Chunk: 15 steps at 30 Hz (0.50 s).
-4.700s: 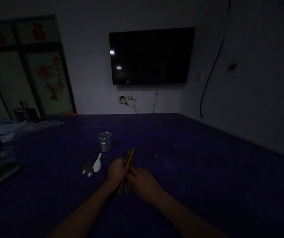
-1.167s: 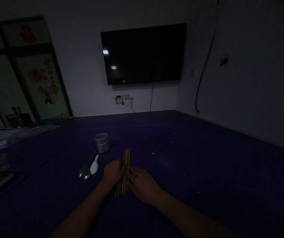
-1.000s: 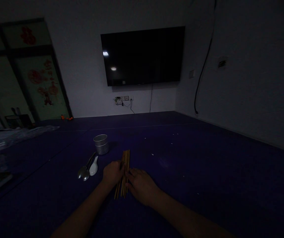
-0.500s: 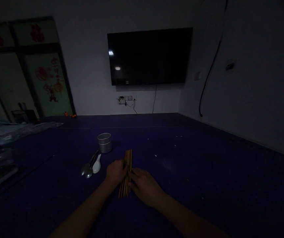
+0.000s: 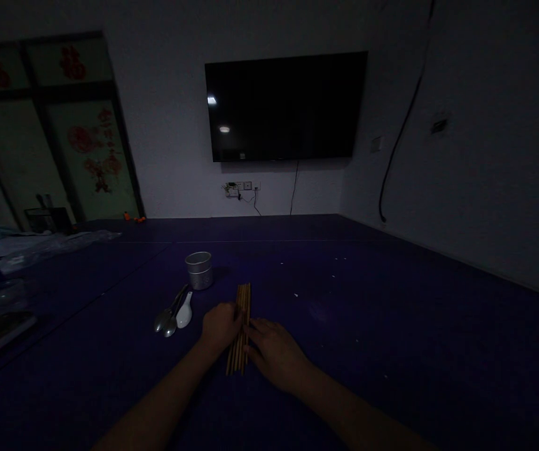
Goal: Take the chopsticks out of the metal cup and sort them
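A bundle of brown wooden chopsticks [image 5: 244, 295] lies lengthwise on the dark blue surface, its near ends slightly fanned. From the left side, my left hand [image 5: 220, 324] is closed round the middle of the bundle. On the opposite side my right hand [image 5: 273, 351] grips the chopsticks with thumb and fingers, a little nearer to me. The hands partly cover the sticks. Left of my left hand lie a white soup spoon [image 5: 184, 313] and two metal spoons [image 5: 170, 326], bowls toward me. Behind them stands an upright metal cup [image 5: 198, 271].
Small white scraps [image 5: 296, 295] are scattered on the blue surface [image 5: 368, 282] to the right. Clear plastic sheeting [image 5: 57, 245] and a dark flat object with a pale edge [image 5: 1, 335] lie at the left. A television [image 5: 288, 109] hangs on the far wall.
Both hands stay on the chopsticks, almost unmoved. The near ends of the sticks sit very slightly closer together. The view has shifted a little.
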Each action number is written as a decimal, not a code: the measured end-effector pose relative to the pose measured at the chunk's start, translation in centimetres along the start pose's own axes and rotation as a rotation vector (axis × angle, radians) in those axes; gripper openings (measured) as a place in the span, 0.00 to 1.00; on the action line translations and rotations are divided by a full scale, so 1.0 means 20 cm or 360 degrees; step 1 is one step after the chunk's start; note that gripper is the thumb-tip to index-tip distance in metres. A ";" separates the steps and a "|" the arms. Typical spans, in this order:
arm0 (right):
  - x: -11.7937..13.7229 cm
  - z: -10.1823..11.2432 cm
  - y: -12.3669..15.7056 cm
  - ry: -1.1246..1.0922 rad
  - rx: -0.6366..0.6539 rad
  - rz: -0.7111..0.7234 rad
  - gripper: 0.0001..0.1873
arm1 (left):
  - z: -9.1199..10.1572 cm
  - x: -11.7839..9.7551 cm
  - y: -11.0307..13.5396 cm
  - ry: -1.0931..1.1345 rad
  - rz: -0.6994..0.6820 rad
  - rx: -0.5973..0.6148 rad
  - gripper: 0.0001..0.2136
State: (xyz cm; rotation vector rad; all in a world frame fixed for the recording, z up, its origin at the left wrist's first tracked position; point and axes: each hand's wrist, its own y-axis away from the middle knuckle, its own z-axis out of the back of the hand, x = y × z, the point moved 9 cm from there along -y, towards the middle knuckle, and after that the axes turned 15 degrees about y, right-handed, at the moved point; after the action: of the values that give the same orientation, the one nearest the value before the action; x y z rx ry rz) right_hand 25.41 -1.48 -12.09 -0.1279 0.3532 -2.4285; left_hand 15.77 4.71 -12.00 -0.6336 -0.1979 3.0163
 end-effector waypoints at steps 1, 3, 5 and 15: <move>0.00 0.00 0.00 -0.0005 -0.0002 0.0010 0.20 | 0.00 0.00 0.00 0.0001 0.0002 0.0005 0.18; 0.01 0.01 0.00 -0.0011 -0.0012 0.0013 0.20 | 0.00 0.00 0.00 0.0005 0.0005 0.0018 0.17; 0.01 0.01 0.00 -0.0008 -0.0018 0.0003 0.20 | 0.00 0.00 0.00 0.0010 0.0000 0.0026 0.18; 0.01 0.00 0.00 0.0001 -0.0019 0.0016 0.18 | 0.00 -0.01 0.00 -0.0011 0.0006 0.0042 0.18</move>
State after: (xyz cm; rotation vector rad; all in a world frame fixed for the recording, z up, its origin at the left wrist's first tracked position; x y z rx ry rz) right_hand 25.32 -1.53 -11.99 -0.1303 0.3674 -2.4166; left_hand 15.95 4.61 -11.94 -0.6223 -0.1572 3.0198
